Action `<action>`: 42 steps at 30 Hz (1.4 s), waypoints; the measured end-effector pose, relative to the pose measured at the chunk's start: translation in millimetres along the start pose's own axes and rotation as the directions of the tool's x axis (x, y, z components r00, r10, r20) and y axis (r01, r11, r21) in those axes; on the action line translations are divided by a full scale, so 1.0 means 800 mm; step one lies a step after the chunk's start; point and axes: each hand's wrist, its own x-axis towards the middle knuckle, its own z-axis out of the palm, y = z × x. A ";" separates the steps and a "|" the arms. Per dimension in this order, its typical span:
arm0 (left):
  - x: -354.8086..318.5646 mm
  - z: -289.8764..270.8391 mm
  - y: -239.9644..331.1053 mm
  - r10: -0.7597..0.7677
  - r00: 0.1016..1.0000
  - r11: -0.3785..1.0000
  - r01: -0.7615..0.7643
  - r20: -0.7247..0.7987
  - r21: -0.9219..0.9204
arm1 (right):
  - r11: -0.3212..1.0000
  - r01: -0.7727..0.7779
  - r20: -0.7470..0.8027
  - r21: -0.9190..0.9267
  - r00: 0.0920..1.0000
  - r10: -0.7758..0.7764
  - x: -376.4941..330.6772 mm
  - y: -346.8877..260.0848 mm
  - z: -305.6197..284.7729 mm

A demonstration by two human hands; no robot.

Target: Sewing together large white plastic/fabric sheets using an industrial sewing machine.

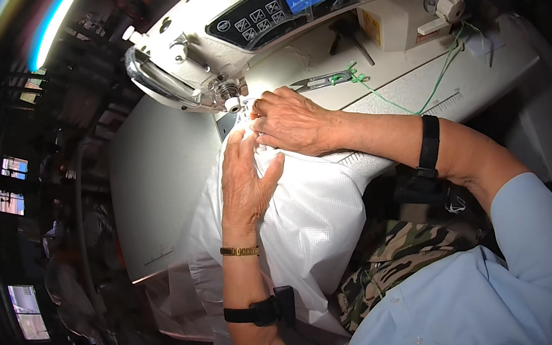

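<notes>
White textured fabric (315,213) spreads over the front edge of a sewing machine (383,25) and hangs down toward my lap. My left hand (243,185) rests flat on it, fingers stretched toward the needle area and thumb held apart. Close to the needle, my right hand (294,125) has its fingers curled and pinches a gathered bit of the fabric. The needle bar housing (231,100) is just beyond my fingertips. My fingers and the folds hide the exact stitching point.
Thread snips (316,82) lie on the machine bed behind my right hand, tied to a green cord (439,85). A pale table panel (159,184) extends left. A lamp tube (54,27) glows at upper left. Camouflage cloth (404,250) covers my lap.
</notes>
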 end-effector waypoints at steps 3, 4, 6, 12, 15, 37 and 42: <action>0.005 0.001 0.001 0.030 1.000 1.000 -0.030 -0.004 -0.003 | 0.999 0.012 0.027 -0.045 1.000 -0.011 0.000 0.002 0.003; 0.007 0.001 0.000 0.068 0.997 0.997 -0.069 -0.032 -0.020 | 0.996 0.021 0.033 -0.087 0.999 -0.018 0.000 0.003 0.003; 0.011 0.002 0.000 0.033 0.999 0.999 -0.033 -0.019 -0.017 | 0.992 0.032 0.040 -0.123 0.999 -0.028 0.000 0.004 0.003; 0.022 0.003 -0.005 -0.014 1.000 0.998 0.014 -0.004 -0.054 | 0.992 -0.100 -0.036 0.073 0.994 0.103 0.010 0.009 0.001; 0.024 0.005 -0.008 0.030 0.996 0.998 -0.034 -0.079 -0.045 | 0.863 -0.274 -0.071 0.424 0.940 0.333 0.019 0.015 0.001; -0.006 -0.002 -0.001 0.032 0.999 0.999 -0.032 -0.005 -0.017 | 0.590 -0.150 -0.124 0.794 0.909 0.398 0.035 0.036 0.013; 0.004 -0.003 -0.003 0.042 0.999 0.999 -0.042 -0.017 -0.011 | 0.594 -0.149 -0.126 0.790 0.909 0.396 0.032 0.032 0.010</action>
